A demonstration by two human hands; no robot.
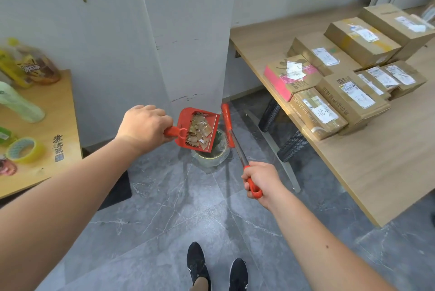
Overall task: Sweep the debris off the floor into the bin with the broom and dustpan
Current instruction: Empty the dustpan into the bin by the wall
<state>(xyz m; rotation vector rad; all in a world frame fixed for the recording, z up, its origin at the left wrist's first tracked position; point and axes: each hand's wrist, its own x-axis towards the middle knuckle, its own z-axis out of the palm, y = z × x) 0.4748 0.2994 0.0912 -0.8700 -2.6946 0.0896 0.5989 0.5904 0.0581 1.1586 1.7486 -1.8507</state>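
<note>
My left hand [143,127] grips the handle of a red dustpan [186,123], held in the air and tilted over a small round bin [211,156] lined with clear plastic. Brown and white scraps of debris [200,132] lie heaped in the pan. My right hand [260,179] holds the red grip of a small broom [235,140] with a silver shaft. Its red head points up and away, just right of the dustpan and above the bin's rim. The bin stands on the grey tiled floor at the foot of a white pillar.
A wooden table [376,161] with several cardboard parcels [341,93] stands to the right, its black legs near the bin. A wooden desk [47,130] on the left carries bottles and a tape roll [23,149]. The white pillar [193,43] rises behind the bin. My shoes [216,269] show below.
</note>
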